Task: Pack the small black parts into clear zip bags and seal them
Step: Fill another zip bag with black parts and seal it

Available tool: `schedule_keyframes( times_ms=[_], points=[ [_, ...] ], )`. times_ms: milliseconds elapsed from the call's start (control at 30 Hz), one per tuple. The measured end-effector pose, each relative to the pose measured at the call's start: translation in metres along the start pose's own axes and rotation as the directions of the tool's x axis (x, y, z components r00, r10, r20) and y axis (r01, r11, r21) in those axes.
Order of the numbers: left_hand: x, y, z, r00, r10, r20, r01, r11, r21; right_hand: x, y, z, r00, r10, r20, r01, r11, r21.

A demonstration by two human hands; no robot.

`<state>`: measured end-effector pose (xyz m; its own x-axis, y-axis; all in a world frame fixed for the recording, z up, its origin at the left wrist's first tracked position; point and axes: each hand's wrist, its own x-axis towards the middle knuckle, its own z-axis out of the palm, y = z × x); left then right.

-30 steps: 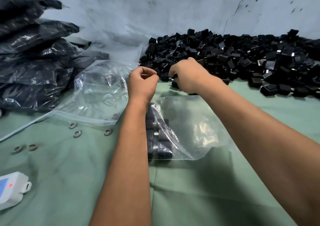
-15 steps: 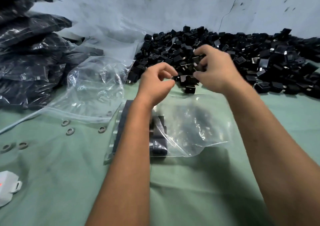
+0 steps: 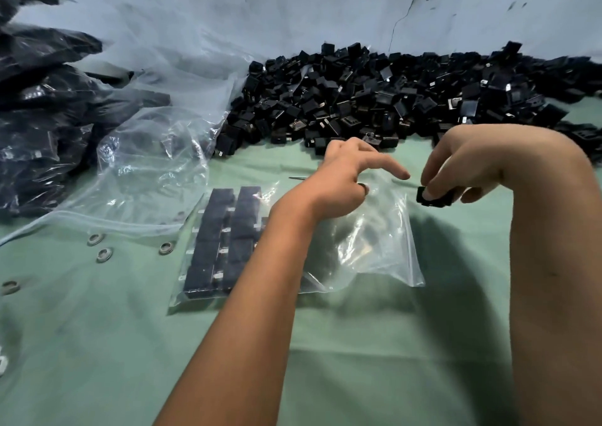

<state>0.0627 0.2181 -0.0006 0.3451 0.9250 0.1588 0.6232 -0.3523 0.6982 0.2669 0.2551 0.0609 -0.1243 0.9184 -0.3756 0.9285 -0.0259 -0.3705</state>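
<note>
i'm in a small packing workshop: loose black parts (image 3: 374, 99) heaped at twelve o'clock, filled bags (image 3: 42, 116) stacked at ten, on a green-clothed tabletop (image 3: 325, 344).

Bare green counter (image 3: 374, 354) lies open in front of the clear zip bag (image 3: 374, 246) and to its right. Behind, a long heap of loose black parts (image 3: 374, 99) blocks the way to the wall, while stacked filled bags (image 3: 42, 125) and crumpled clear plastic (image 3: 153, 171) crowd the left. 5 metal washers (image 3: 104, 254) dot the near-left counter.
</note>
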Motion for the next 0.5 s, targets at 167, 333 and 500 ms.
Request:
schedule_keyframes(
  times_ms=[167,333,500],
  points=[
    [0.003,0.002,-0.003,0.994,0.097,-0.054,-0.09,0.989,0.114,-0.001,0.003,0.002,0.986,-0.086,0.14,0.082,0.996,0.04],
    [0.001,-0.009,-0.022,0.963,0.112,-0.244,-0.093,0.992,0.088,-0.004,-0.011,0.008,0.924,-0.353,0.147,0.333,0.932,0.143],
    [-0.006,-0.011,-0.035,0.963,0.058,-0.262,-0.091,0.989,-0.114,0.003,-0.031,0.035,0.821,-0.541,0.183,0.482,0.828,0.284]
  ],
)
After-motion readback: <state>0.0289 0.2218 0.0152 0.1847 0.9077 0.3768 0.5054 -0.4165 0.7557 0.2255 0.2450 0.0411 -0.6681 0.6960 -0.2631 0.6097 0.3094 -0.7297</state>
